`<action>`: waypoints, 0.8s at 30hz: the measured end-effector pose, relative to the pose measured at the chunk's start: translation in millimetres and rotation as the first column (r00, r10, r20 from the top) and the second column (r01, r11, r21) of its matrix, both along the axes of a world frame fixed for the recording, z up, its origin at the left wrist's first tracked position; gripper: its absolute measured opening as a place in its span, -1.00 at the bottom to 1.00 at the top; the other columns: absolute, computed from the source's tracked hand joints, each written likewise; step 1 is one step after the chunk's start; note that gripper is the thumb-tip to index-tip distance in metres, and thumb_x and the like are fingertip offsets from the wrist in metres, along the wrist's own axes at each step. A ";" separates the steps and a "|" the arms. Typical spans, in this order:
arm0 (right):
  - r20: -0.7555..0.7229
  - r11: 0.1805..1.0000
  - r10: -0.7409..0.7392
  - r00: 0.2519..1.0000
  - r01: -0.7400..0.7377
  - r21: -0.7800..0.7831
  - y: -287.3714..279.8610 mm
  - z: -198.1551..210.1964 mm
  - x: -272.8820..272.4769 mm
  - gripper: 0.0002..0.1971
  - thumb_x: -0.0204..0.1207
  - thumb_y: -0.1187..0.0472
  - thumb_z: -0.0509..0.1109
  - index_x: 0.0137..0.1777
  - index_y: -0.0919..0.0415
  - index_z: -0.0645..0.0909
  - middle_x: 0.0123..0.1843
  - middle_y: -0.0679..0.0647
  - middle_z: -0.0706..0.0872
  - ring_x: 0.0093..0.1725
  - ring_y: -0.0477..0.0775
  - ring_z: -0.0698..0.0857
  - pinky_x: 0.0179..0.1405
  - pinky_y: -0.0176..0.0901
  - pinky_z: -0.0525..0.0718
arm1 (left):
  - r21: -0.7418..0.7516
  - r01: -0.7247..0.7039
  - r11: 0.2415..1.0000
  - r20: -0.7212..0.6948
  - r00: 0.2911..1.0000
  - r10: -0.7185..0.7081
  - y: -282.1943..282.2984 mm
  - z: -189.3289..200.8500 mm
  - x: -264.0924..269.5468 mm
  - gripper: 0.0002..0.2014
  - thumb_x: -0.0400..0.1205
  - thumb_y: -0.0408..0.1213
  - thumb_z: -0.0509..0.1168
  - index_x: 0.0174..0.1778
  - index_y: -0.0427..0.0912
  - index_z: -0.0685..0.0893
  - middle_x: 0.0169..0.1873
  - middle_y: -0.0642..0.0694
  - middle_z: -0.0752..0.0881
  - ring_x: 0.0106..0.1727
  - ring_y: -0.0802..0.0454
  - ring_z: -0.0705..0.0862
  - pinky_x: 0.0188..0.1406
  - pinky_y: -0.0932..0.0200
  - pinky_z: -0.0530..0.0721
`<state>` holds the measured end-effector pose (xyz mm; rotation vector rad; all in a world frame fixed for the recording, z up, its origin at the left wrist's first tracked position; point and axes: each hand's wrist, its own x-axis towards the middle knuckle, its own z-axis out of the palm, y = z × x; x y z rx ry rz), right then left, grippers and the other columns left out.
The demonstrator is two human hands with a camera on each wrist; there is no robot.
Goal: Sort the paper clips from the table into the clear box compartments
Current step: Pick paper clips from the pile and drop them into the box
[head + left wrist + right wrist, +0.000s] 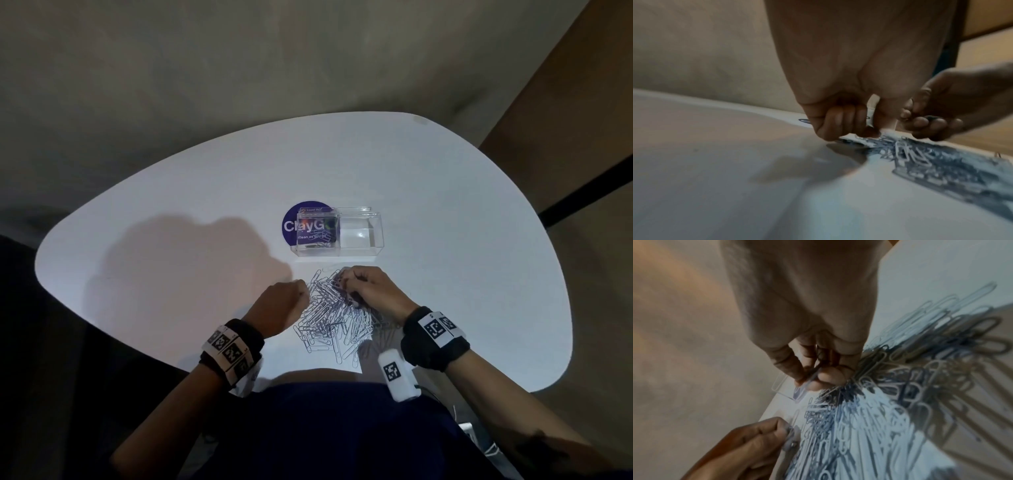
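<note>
A heap of silver paper clips (332,318) lies on the white table (171,240) just in front of me. Behind it stands the clear box (359,254) with two compartments. The left compartment (317,238) holds a few clips and the right compartment (358,233) looks empty. My right hand (346,281) hovers over the far end of the heap and pinches several clips (809,378) between thumb and fingers. My left hand (303,289) is curled at the heap's left edge; its fingertips (786,434) seem to pinch one small clip (792,443).
A round purple sticker (291,222) lies flat under the box's left half. The table's curved front edge (239,363) runs close to my body. Grey floor surrounds the table, and a brown wall panel (565,120) stands at the far right.
</note>
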<state>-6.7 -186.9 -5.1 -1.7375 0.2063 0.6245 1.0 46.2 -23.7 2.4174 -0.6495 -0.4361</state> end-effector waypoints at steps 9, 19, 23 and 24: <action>0.198 0.975 0.129 0.972 -0.087 -0.206 -1.4 -8.8 0.2 -0.68 0.51 0.06 0.55 -0.32 0.30 0.67 -0.36 0.04 0.71 -0.41 -0.10 0.62 -0.31 -0.21 0.59 | -0.233 -0.457 0.858 -0.533 0.798 0.281 -2.0 18.0 6.2 -0.74 0.58 -0.33 0.09 -0.45 -0.12 0.33 -0.56 0.06 0.32 -0.51 0.11 0.19 -0.55 0.23 0.17; 0.341 0.686 0.639 0.689 -0.310 -0.659 0.4 -5.9 -4.8 -0.90 0.45 0.26 0.54 -0.08 0.06 0.80 -0.07 -0.04 0.78 -0.14 -0.10 0.62 -0.22 -0.19 0.55 | -0.297 -0.477 0.827 -0.647 0.738 0.194 -7.7 21.2 2.0 -0.64 0.67 -0.31 0.08 -0.49 -0.13 0.30 -0.59 -0.09 0.26 -0.58 0.04 0.11 -0.63 0.29 0.14; 0.335 0.680 0.647 0.684 -0.319 -0.661 1.2 -11.6 -3.6 -0.88 0.47 0.35 0.38 -0.20 0.12 0.65 -0.20 -0.10 0.69 -0.21 -0.08 0.60 -0.25 -0.20 0.48 | -0.278 -0.433 0.857 -0.603 0.773 0.195 -6.6 24.0 5.6 -0.70 0.68 -0.29 0.08 -0.41 -0.17 0.36 -0.53 -0.02 0.30 -0.53 0.07 0.17 -0.58 0.27 0.17; 0.338 0.707 0.621 0.707 -0.319 -0.631 0.5 -10.5 -3.3 -0.87 0.48 0.36 0.38 -0.20 0.11 0.64 -0.24 -0.16 0.66 -0.24 -0.13 0.59 -0.27 -0.23 0.48 | -0.265 -0.414 0.871 -0.578 0.791 0.200 -6.4 26.2 6.9 -0.71 0.67 -0.29 0.08 -0.40 -0.15 0.36 -0.52 0.01 0.31 -0.51 0.08 0.18 -0.56 0.25 0.18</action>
